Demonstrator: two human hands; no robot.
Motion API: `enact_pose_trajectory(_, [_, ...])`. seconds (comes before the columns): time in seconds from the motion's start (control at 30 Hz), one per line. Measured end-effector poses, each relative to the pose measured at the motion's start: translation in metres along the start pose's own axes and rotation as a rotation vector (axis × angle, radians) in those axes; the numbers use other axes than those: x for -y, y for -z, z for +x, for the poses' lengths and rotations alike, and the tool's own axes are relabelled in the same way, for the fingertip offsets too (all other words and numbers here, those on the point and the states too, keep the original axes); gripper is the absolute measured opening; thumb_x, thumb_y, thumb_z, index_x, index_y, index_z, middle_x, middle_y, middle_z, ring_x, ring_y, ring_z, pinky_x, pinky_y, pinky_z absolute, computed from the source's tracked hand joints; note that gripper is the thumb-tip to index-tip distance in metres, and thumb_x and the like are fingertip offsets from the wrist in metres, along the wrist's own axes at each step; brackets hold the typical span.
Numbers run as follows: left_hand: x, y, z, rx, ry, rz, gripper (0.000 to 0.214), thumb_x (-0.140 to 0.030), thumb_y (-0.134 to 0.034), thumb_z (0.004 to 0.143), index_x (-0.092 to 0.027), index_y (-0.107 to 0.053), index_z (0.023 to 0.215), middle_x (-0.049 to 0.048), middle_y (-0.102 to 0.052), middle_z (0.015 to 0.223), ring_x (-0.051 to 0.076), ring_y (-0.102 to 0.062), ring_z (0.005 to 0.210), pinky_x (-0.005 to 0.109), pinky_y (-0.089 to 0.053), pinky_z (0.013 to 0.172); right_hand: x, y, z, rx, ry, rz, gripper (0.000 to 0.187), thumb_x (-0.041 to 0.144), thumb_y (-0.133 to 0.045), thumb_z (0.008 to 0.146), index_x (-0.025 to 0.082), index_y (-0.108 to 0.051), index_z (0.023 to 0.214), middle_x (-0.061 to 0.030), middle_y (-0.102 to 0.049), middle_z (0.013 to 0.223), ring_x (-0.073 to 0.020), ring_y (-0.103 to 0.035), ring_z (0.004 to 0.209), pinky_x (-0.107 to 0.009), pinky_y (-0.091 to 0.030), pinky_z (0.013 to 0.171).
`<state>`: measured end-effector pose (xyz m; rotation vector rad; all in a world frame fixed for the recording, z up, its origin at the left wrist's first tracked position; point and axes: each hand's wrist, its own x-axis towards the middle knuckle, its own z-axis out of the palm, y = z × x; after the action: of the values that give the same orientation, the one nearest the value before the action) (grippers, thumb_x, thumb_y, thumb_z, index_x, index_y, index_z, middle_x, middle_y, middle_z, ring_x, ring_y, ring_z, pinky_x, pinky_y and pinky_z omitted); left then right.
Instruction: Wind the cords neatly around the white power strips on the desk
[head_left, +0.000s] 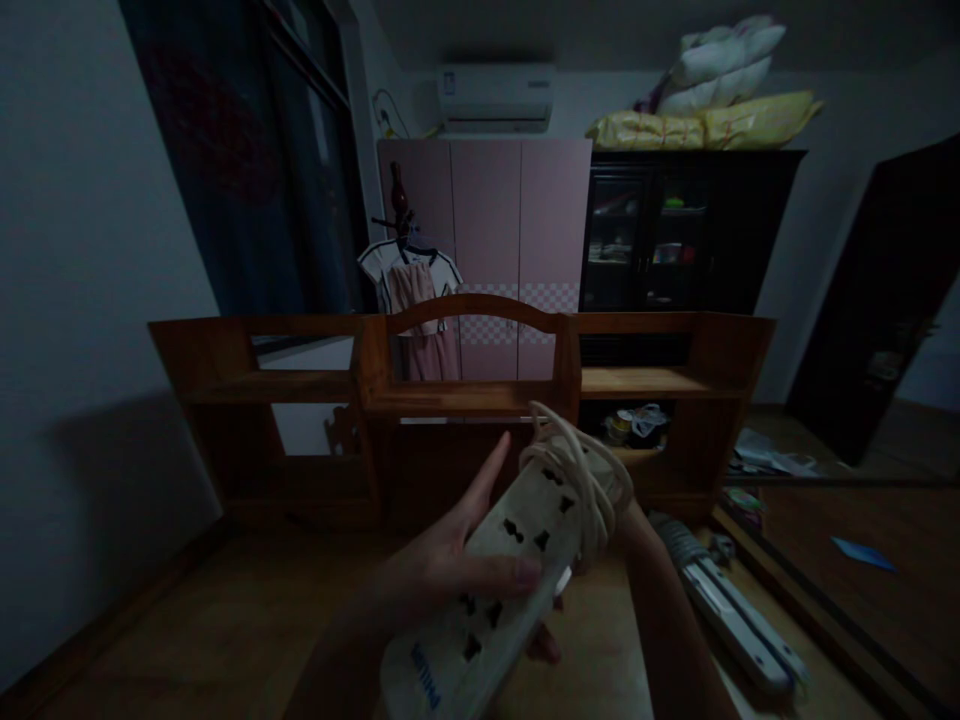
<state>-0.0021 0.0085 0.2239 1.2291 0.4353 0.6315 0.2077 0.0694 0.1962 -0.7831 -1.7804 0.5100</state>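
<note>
I hold a white power strip [495,590] with several sockets, tilted up away from me. Its cream cord [577,470] is wound in loops round the far end. My left hand [457,560] grips the strip from the left side, thumb laid across its face and index finger stretched up. My right hand [622,500] is at the far end behind the cord loops; its fingers are mostly hidden, and only the wrist and forearm show clearly.
A wooden bed frame with a shelved headboard [465,385] stands ahead on bare boards. Another white strip-like device [731,610] lies at the right. Behind stand a pink wardrobe [487,230] and a dark cabinet [675,230].
</note>
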Motion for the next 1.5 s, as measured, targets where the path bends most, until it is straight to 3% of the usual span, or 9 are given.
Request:
enact_pose_trajectory(0.17, [0.000,0.009,-0.001,-0.023,-0.065,0.021,0.087,-0.024,-0.067,0.079,-0.034,-0.012,0.146,0.0090,-0.063,0.102,0.024,-0.070,0.073,0.035,-0.057,0.063,0.002,0.017,0.005,-0.304,-0.194,0.273,0.017,0.039,-0.054,0.085,0.022,-0.050,0.088,0.0034,-0.050,0.067,-0.0108,-0.047,0.055,-0.021,-0.040,0.048])
enact_pose_trajectory(0.3, [-0.001,0.022,-0.001,-0.128,-0.109,0.069,0.060,-0.030,-0.066,0.080,-0.020,-0.039,0.132,0.0103,-0.066,0.092,0.026,-0.071,0.070,0.031,-0.057,0.060,0.002,0.030,0.002,-0.358,-0.261,0.383,0.020,0.038,-0.056,0.083,0.022,-0.047,0.075,0.0068,-0.035,0.053,-0.0080,-0.030,0.041,-0.020,-0.023,0.037])
enact_pose_trajectory(0.43, [-0.011,0.024,-0.004,-0.319,-0.193,0.116,0.049,-0.033,-0.066,0.079,-0.014,-0.047,0.121,0.0135,-0.069,0.091,0.025,-0.071,0.070,0.026,-0.055,0.056,0.005,0.041,-0.005,-0.255,-0.266,0.426,0.023,0.033,-0.057,0.083,0.020,-0.045,0.067,0.0077,-0.027,0.049,-0.0069,-0.019,0.040,-0.021,-0.016,0.038])
enact_pose_trajectory(0.6, [-0.021,0.020,-0.007,-0.629,-0.368,0.139,0.052,-0.034,-0.069,0.076,-0.014,-0.049,0.119,0.0134,-0.070,0.093,0.027,-0.071,0.075,0.028,-0.057,0.061,0.020,0.045,-0.015,-0.048,-0.292,0.401,0.021,0.032,-0.061,0.082,0.018,-0.051,0.069,0.0062,-0.034,0.052,-0.0065,-0.027,0.045,-0.021,-0.019,0.042])
enact_pose_trajectory(0.73, [-0.023,0.025,-0.009,-0.747,-0.495,0.124,0.060,-0.034,-0.074,0.072,-0.017,-0.047,0.123,0.0117,-0.071,0.095,0.028,-0.071,0.078,0.031,-0.058,0.062,0.034,0.039,-0.022,0.238,-0.262,0.344,0.016,0.031,-0.061,0.081,0.015,-0.064,0.078,0.0011,-0.049,0.061,-0.0080,-0.039,0.052,-0.022,-0.024,0.045])
enact_pose_trajectory(0.83, [-0.025,0.028,-0.011,-0.831,-0.551,0.100,0.061,-0.033,-0.077,0.068,-0.018,-0.049,0.121,0.0103,-0.071,0.094,0.029,-0.071,0.076,0.033,-0.060,0.062,0.041,0.031,-0.022,0.432,-0.231,0.419,0.033,0.036,-0.047,0.088,0.012,-0.069,0.084,-0.0018,-0.053,0.056,-0.0089,-0.041,0.047,-0.023,-0.022,0.042])
enact_pose_trajectory(0.93, [-0.026,0.028,-0.016,-0.871,-0.603,0.101,0.058,-0.034,-0.077,0.068,-0.017,-0.052,0.118,0.0115,-0.072,0.095,0.030,-0.071,0.076,0.031,-0.059,0.058,0.043,0.022,-0.018,0.347,-0.276,0.441,0.038,0.038,-0.035,0.095,0.013,-0.064,0.092,-0.0019,-0.056,0.054,-0.0092,-0.043,0.045,-0.021,-0.021,0.041])
enact_pose_trajectory(1.07, [-0.028,0.026,-0.021,-0.883,-0.601,0.101,0.058,-0.034,-0.077,0.068,-0.017,-0.053,0.118,0.0123,-0.072,0.096,0.030,-0.071,0.077,0.029,-0.059,0.057,0.039,0.011,-0.012,0.198,-0.301,0.356,0.027,0.041,-0.035,0.098,0.019,-0.051,0.099,0.0010,-0.058,0.055,-0.0079,-0.042,0.042,-0.017,-0.021,0.039])
enact_pose_trajectory(1.5, [-0.024,0.027,-0.015,-0.856,-0.603,0.143,0.056,-0.036,-0.075,0.070,-0.018,-0.052,0.117,0.0110,-0.071,0.094,0.029,-0.071,0.075,0.031,-0.059,0.058,0.036,0.010,-0.010,0.156,-0.276,0.278,0.023,0.044,-0.041,0.096,0.022,-0.048,0.095,0.0050,-0.051,0.055,-0.0077,-0.046,0.042,-0.016,-0.024,0.037])
